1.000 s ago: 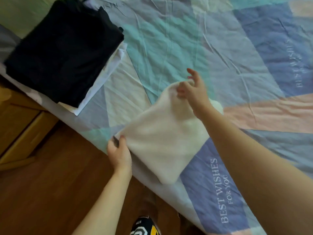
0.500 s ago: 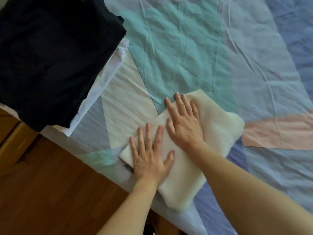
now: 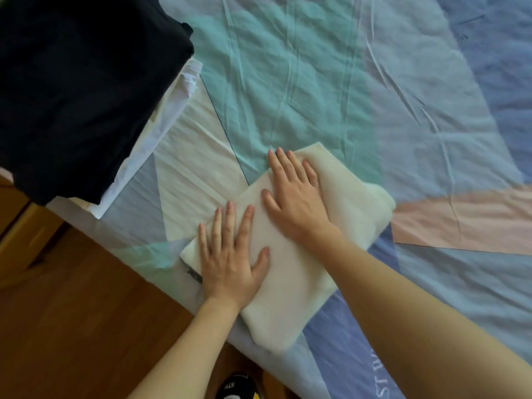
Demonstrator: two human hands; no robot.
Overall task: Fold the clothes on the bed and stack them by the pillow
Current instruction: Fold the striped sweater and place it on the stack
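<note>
Little moved since half second ago: both hands stay flat, fingers straight, pressing folded cream garment (image 3: pixel 290 283) at bed (image 3: pixel 331 82) edge. Left hand (image 3: pixel 230 254) near corner, right hand (image 3: pixel 296 194) beyond. Black folded garment (image 3: pixel 80 90) atop white garment (image 3: pixel 161 131), well apart.

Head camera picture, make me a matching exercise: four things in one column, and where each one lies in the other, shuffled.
Things
1. cream garment
2. black garment
3. white garment
4. left hand

Places
A. under the black garment, its edge showing
B. on top of the stack at upper left
C. flat on the cream garment's near end, by the bed edge
D. folded on the bedsheet, under both hands

Pairs: 1-D, 2-B, 3-A, 4-C. The right hand presses the far end.
</note>
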